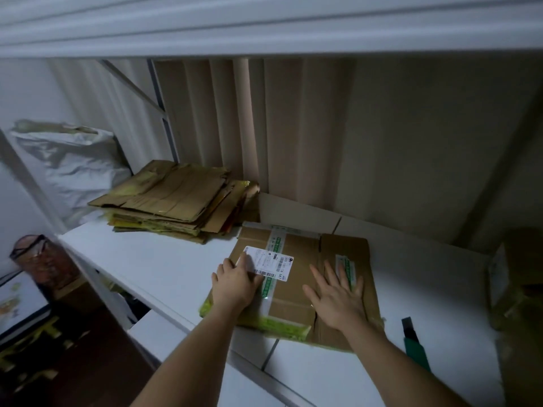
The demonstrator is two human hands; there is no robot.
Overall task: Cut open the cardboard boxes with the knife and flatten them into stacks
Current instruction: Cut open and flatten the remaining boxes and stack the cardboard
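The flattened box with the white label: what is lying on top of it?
Both hands press flat on the flattened box: the left hand partly covers the white label, the right hand lies on the green tape. What is beneath the box is hidden.

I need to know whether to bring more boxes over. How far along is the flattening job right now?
Done: a stack of flattened cardboard sits at the back left of the white table. In hand: left hand and right hand press a flattened box flat; the knife lies beside it. Left: moving it to the stack, and seemingly a box at the right edge.
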